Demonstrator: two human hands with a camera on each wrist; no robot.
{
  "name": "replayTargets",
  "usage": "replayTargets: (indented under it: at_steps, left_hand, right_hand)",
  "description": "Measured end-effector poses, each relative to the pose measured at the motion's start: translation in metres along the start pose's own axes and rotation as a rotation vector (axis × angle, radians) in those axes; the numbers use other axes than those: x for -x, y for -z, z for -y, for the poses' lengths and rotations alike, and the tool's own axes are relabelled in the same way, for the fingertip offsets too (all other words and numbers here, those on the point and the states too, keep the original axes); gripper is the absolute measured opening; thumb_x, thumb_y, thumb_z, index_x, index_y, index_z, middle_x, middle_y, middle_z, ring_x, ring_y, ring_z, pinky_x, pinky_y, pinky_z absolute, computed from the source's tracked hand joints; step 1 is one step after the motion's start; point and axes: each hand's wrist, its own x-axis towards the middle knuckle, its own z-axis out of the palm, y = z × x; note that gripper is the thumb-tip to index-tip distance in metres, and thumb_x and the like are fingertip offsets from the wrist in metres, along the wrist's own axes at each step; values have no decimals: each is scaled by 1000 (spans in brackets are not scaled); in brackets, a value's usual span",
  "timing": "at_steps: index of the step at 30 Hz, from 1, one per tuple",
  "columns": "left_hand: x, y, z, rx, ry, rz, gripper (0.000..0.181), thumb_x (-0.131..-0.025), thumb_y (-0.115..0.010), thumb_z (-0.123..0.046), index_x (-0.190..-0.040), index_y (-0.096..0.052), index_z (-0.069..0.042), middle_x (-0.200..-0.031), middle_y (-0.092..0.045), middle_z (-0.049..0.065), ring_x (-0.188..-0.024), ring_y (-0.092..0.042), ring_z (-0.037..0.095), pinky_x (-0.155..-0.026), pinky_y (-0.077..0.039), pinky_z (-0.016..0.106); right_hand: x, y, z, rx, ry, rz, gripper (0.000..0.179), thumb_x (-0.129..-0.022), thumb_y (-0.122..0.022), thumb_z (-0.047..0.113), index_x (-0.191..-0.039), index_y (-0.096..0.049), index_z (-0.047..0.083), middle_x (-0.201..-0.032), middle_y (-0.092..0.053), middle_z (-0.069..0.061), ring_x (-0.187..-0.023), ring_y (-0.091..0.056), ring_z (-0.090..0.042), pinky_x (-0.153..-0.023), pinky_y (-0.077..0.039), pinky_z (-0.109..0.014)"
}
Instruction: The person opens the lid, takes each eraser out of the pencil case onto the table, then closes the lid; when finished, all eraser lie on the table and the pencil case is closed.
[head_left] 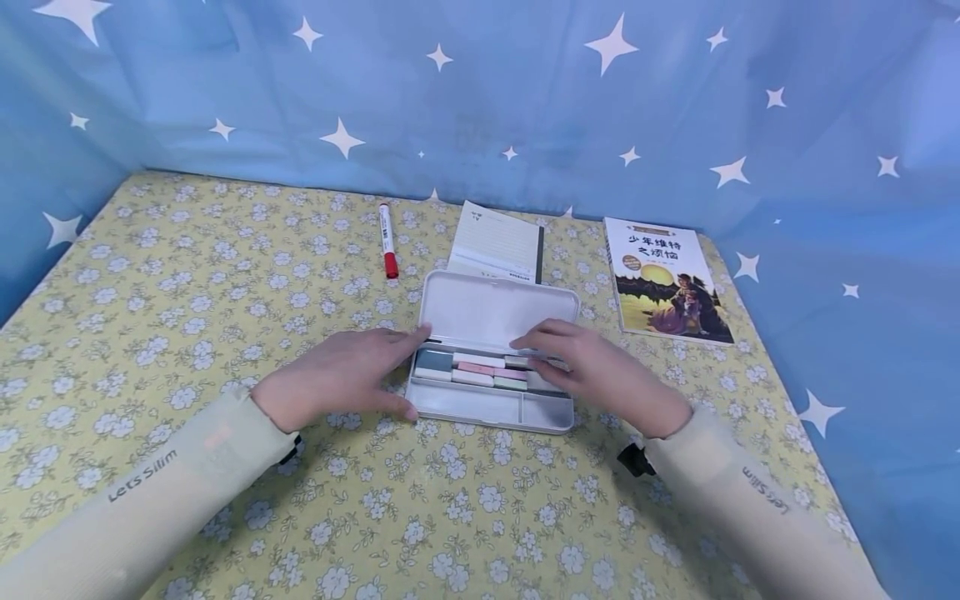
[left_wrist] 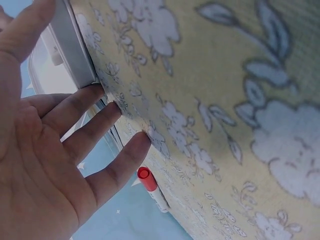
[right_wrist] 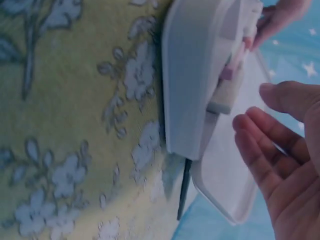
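Note:
A white pencil case lies with its lid raised in the middle of the table. Several block-shaped erasers, white, pink, purple and green, fill its rear section beside a blue-sleeved eraser. My left hand rests at the case's left end, thumb by the front corner and fingers near the hinge; the left wrist view has its fingers fairly straight along the case. Over the right end hovers my right hand, loosely bent and, in the right wrist view, with nothing between thumb and fingers, close to a pale eraser.
A red-capped marker lies behind and left of the case. The lid overlaps a lined notebook at the back. To the right is a book with an illustrated cover. A floral cloth covers the table; a starry blue curtain hangs behind.

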Motion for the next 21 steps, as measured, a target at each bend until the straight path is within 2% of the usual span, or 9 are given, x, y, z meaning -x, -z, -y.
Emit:
replayTargets:
  at_steps: [6,10,16,21]
  left_hand:
    - [0,0,0,4,-1,-2,114,-82,-84,-57,-167,-25,-8,-165,-45,10,-148,-49,37,-115,-48,56]
    - [0,0,0,1,0,1,114,-82,-84,-57,-167,-25,-8,-165,-45,10,-148,-50,37,-114,-48,56]
    - [0,0,0,2,1,0,114,-82,-84,-57,-167,-25,-8,-165,-45,11,-148,-50,37,-114,-49,56]
    - [0,0,0,-2,-1,-1,114,-82,-84,-56,-167,-25,-8,-165,-46,11,-148,-50,37,-113,-49,56]
  right_hand:
    - [-5,-9,0,65,51,30,35,-97,-73,6,-131,-73,13,-118,-73,-7,-101,-70,-17,-84,-62,-31]
    - [-5,-11,1,102,48,51,38,-97,-70,2,-133,-73,15,-118,-71,-6,-104,-66,-17,-84,-60,-31]
    - [-5,-11,3,114,4,97,46,-96,-69,-3,-138,-71,16,-121,-69,-8,-107,-64,-18,-86,-60,-32]
    - [-4,-9,5,121,-35,121,54,-95,-65,-9,-142,-67,17,-116,-66,-7,-97,-59,-14,-77,-56,-27]
